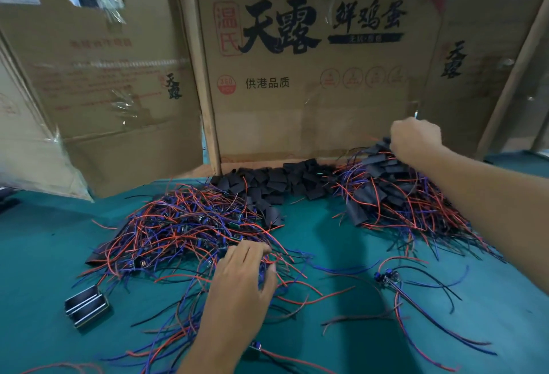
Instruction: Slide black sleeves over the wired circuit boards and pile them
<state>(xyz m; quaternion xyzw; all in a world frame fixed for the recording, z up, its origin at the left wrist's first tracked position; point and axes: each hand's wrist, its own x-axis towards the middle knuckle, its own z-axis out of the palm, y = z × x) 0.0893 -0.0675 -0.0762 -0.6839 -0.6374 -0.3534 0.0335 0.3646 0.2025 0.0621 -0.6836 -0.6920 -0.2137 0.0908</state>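
Head view: the left hand [243, 272] rests palm-down on the near edge of the unsleeved pile [184, 231], a tangle of red, blue and black wires with small circuit boards buried in it, lying on the green surface [326, 243]. Its fingers [252, 250] are spread and lightly bent into the wires; whether they already pinch one lead cannot be told. The boards lie ahead of and to the left of these fingertips, so this hand is plainly the nearer one for picking the next unit.

The right hand [414, 139] is extended well away, over the top of the finished pile [395, 192] at the far right, where sleeved boards are heaped with wires trailing out. Its fingers are curled; what they hold, if anything, is hidden.

The loose black sleeves [282, 180] form a row along the back, between the two piles and against the cardboard box [312, 91]. Judged from this layout, the right hand would take a sleeve on its return, moving leftward and toward the body.

A single wired board [386, 277] lies apart on the near right.
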